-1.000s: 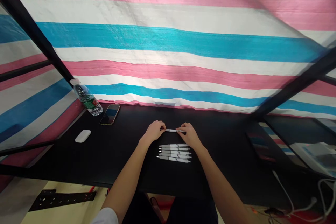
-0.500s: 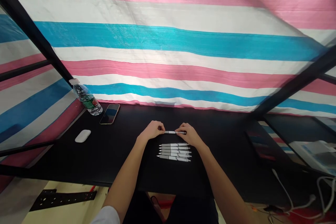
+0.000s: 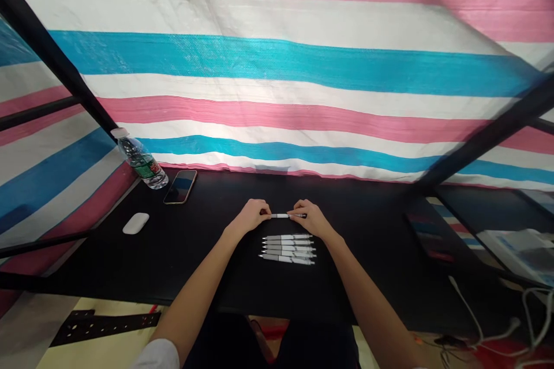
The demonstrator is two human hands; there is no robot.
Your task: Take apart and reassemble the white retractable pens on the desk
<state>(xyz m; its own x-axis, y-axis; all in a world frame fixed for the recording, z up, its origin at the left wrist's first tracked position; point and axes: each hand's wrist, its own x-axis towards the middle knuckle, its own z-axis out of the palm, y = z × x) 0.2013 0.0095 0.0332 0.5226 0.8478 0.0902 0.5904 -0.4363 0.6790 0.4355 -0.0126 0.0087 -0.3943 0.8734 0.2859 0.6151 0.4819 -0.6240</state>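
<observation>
Between my two hands a white pen (image 3: 280,216) lies level, pointing left to right, just over or on the black table. My left hand (image 3: 254,214) pinches its left end; the tip is hidden by the fingers. The fingers of my right hand (image 3: 308,216) are closed on the right end, part of which shows past them. Nearer to me, several like pens (image 3: 288,248) with grey grips lie side by side in a row, their tips to the left.
On the black table (image 3: 367,253), a phone (image 3: 180,187), a water bottle (image 3: 145,164) and a white earbud case (image 3: 135,223) stand or lie at left. A dark flat device (image 3: 433,236) and white cables (image 3: 467,308) are at right. Striped sheeting (image 3: 277,109) hangs behind.
The view has shifted slightly. Both hands stay on the pen with hardly any movement, and the row of pens is unchanged.
</observation>
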